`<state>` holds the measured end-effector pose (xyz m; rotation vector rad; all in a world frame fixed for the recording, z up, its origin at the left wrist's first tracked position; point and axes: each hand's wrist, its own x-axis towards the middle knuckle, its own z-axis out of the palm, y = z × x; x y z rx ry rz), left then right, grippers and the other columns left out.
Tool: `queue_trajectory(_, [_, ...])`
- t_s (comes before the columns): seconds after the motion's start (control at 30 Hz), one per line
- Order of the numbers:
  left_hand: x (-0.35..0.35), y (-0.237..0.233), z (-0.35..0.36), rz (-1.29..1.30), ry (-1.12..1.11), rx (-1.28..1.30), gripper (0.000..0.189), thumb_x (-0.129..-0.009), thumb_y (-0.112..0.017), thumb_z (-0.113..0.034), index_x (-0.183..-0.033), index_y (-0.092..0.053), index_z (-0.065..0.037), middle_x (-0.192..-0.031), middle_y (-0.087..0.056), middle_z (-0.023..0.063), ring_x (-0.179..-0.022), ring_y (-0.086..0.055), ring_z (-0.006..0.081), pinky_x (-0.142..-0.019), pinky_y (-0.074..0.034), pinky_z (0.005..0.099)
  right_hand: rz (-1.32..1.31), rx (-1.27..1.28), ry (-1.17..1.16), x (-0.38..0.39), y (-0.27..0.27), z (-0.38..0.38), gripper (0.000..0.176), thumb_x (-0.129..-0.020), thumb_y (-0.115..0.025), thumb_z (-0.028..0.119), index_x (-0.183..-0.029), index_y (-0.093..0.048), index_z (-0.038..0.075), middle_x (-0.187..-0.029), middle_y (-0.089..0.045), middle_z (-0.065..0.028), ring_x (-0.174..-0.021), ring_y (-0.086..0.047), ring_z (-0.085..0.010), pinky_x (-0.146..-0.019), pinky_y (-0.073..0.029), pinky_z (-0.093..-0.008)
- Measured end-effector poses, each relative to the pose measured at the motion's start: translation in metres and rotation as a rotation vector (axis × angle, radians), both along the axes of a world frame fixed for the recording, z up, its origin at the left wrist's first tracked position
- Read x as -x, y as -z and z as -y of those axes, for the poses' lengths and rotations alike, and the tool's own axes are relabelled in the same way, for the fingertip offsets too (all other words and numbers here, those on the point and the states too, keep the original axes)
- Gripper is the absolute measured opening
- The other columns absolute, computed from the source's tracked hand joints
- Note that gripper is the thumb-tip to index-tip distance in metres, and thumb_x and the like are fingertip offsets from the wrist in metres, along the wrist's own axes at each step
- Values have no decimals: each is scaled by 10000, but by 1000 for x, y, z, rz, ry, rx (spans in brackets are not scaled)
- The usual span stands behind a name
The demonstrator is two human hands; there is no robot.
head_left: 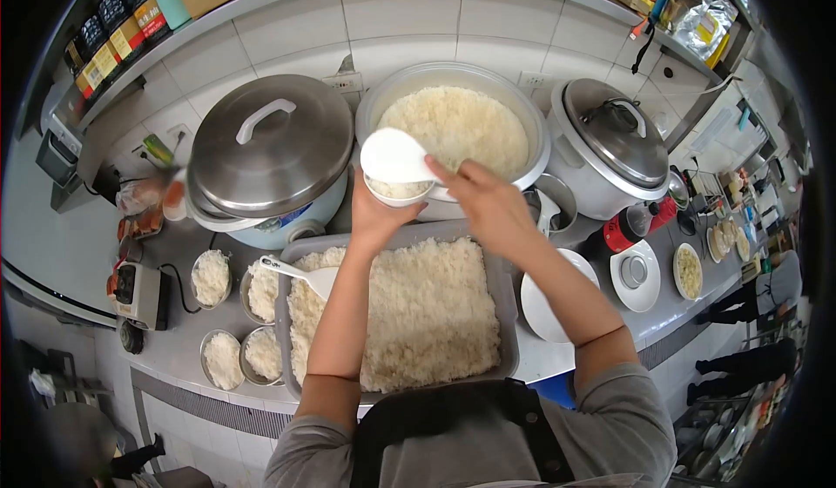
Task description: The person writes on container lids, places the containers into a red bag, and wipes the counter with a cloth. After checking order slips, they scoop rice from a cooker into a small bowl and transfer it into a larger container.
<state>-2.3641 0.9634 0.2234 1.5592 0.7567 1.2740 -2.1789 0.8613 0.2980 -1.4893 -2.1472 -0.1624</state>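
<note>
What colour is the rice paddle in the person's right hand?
White. The rice paddle, held in the right hand, shows best in the head view.

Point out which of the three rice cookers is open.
The middle cooker: lidless, full of white rice, just behind the small bowl in the left hand. The left cooker and right cooker have metal lids on.

Beyond the fingers the open rice cooker blocks the way; a lidded pot closes off their left, another lidded cooker their right. Below them the rice tray fills the counter; only the air above it is free.
</note>
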Motion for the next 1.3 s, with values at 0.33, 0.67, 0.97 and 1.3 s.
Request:
queue_trajectory(0.33, [27,23,12,55,197,158,960,-549,-903,-74,-1367,-403,-12,-1294,-572,123,-1196,-576,216,-1005,-481,353,17,132,-115,-44,-2,-38,606,-855,-555,-34,-1412,-544,204,-921,-604,-86,-822,-628,-265,-857,-427,-394])
queue_trajectory(0.67, [34,36,62,85,169,32,1013,-559,-917,-98,-1400,-354,-46,-1327,-524,134,-1259,-535,254,-1056,-453,398,631,51,360,-123,88,-165,173,-876,-551,95,-889,-724,91,-883,-691,-109,-941,-647,-250,-993,-337,-441])
queue_trajectory(0.97, [19,45,67,150,193,81,1030,-557,-918,-87,-1407,-337,-50,-1325,-514,127,-1252,-533,250,-1052,-458,398,562,36,99,-81,100,-162,166,-865,-588,133,-797,-739,134,-806,-689,-66,-875,-651,-231,-978,-342,-432])
queue_trajectory(1.3, [24,43,59,130,138,63,1027,-559,-908,-62,-1405,-327,-45,-1320,-515,134,-1245,-540,247,-1051,-460,390,86,483,99,-135,91,-150,241,-867,-702,389,-1021,-791,227,-957,-742,-62,-905,-672,-233,-953,-358,-498])
